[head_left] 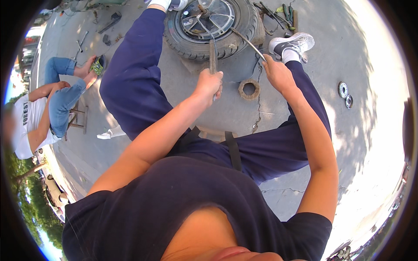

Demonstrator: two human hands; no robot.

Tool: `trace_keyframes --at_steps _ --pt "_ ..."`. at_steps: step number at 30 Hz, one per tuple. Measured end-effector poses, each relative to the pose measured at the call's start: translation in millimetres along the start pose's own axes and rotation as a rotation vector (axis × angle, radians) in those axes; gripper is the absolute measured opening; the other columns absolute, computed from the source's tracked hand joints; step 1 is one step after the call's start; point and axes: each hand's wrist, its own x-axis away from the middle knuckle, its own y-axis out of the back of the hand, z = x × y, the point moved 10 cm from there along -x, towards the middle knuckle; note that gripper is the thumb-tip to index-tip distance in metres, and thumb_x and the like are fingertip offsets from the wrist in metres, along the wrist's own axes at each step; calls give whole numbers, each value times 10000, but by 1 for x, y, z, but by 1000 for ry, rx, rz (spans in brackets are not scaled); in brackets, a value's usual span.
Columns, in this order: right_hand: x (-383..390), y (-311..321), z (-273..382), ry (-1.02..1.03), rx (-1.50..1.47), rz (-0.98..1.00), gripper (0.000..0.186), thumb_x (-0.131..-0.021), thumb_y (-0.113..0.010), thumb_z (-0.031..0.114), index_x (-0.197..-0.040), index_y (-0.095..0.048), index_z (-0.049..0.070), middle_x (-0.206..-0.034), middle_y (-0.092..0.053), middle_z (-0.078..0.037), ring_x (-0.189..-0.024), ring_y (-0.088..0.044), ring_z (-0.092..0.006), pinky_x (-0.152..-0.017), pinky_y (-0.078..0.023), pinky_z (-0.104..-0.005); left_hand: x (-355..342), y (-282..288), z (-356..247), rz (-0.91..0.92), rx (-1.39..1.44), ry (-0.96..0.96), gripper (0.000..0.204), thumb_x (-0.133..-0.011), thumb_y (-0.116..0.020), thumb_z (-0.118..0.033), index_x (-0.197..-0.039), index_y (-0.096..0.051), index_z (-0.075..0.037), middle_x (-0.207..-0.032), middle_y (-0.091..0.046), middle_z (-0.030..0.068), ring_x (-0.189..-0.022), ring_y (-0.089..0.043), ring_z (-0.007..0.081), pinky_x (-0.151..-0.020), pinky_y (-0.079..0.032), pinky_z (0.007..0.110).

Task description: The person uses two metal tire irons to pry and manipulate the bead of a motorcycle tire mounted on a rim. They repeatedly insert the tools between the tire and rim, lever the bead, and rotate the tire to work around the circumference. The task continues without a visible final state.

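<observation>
Wheel point(221, 21), where's it at?

Lying flat between the shoes point(294, 43) on my feed; left hand point(210, 84) has fingers curled round a brown handle point(213, 57); right hand point(279, 76), fingers closed on a metal bar point(251, 43).

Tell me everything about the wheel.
The wheel lies on its side, cut off by the view's upper edge. A dusty black tyre surrounds a spoked, metallic hub with a central shaft. The metal bar in the right hand meets the hub's edge; the wood-handled tool in the left hand reaches over the tyre.
</observation>
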Motion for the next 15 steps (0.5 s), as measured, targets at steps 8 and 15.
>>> trace_keyframes --at_steps 8,15 --pt "10 -11 -1 0 4 -4 326 -979 -457 277 -1244 -492 89 -794 -649 -234 -763 -623 -435 -663 -467 -534 7 -2 12 -20 -9 -11 203 -957 -509 -144 -819 -376 -77 -617 -387 -3 -421 -344 92 -370 -286 295" --pt "-8 0 7 65 13 -60 338 -988 -459 293 -1222 -512 54 -834 -657 -218 -819 -627 -411 -710 -479 -506 3 -1 -7 17 -21 26 203 -978 -501 -159 -828 -385 -85 -632 -390 -12 -412 -335 69 -364 -265 264"
